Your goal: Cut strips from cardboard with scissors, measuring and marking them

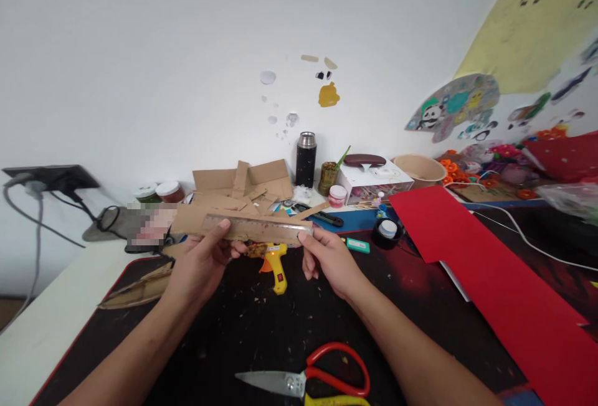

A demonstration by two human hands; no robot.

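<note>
Above the dark mat, a strip of brown cardboard [187,219] is held up level, with a clear ruler [261,226] lying along its face. My left hand [200,266] grips both near the middle-left, thumb pressed on the front and fingers behind. At the right end, my right hand [334,261] pinches the ruler and strip between thumb and fingers. A yellow glue gun [279,272] lies on the mat just beyond and between my hands, its nozzle end partly hidden. Closer to me rest open scissors [280,383] with a red and a yellow handle.
Cardboard pieces [266,179], a black thermos [306,163] and a white box [374,182] stand along the wall. A green utility knife [327,217] lies before them. Red sheets [490,275] cover the right side. Folded cardboard [140,287] lies left.
</note>
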